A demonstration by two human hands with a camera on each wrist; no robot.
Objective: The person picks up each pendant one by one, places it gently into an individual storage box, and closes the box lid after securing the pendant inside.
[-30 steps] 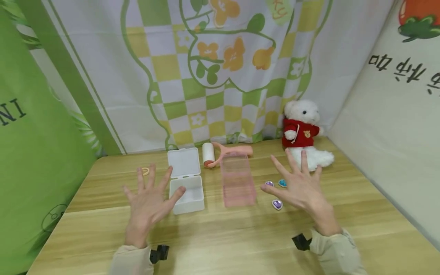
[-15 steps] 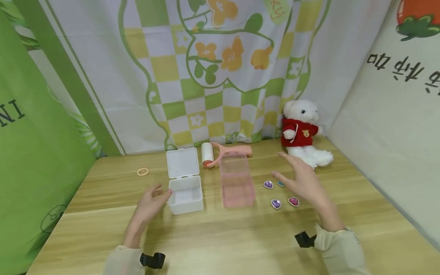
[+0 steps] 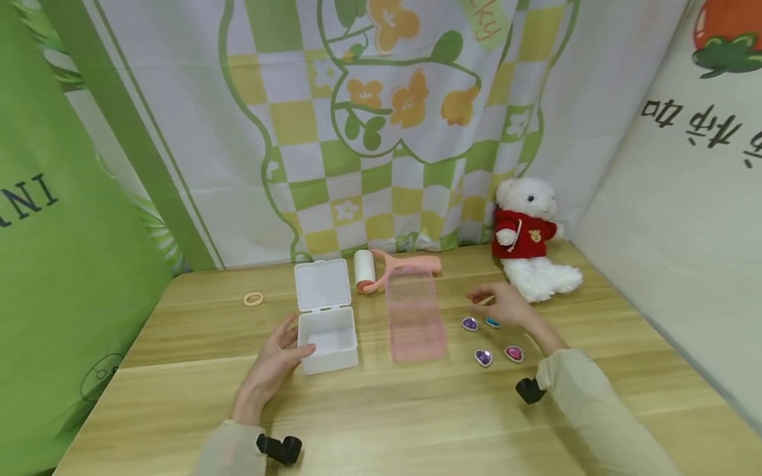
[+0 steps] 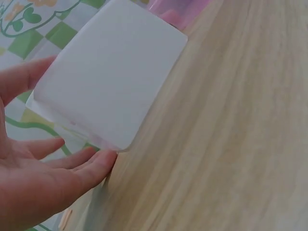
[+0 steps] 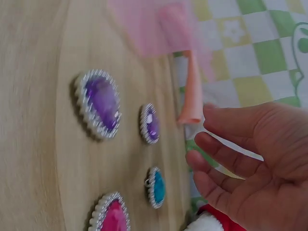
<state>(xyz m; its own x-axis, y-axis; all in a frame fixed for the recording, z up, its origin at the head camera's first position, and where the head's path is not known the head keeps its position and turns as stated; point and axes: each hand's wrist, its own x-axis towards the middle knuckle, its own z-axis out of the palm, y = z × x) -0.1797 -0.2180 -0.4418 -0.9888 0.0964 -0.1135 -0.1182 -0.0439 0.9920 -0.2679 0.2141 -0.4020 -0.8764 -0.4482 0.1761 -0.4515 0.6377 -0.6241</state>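
A white lidded box (image 3: pixel 327 357) stands on the table with its lid (image 3: pixel 323 284) tipped back. My left hand (image 3: pixel 275 363) holds its left side, thumb over the top rim and fingertips at the lower left edge in the left wrist view. My right hand (image 3: pixel 506 305) hovers just beyond several gems, fingers loosely bent around nothing. Two are purple gems (image 3: pixel 483 357), one is a blue gem (image 3: pixel 492 322) and one a pink gem (image 3: pixel 514 354). Silvery beaded rims surround them in the right wrist view.
Between the hands lies a translucent pink case (image 3: pixel 417 330). Behind it is a lint roller (image 3: pixel 393 266) with a pink handle. A white plush toy (image 3: pixel 526 231) in red sits back right. A pale orange ring (image 3: pixel 253 299) lies far left.
Both hands were spread wide above the table and have come down. My left hand has reached the white box. The right has moved inward over the gems, its fingers bending.
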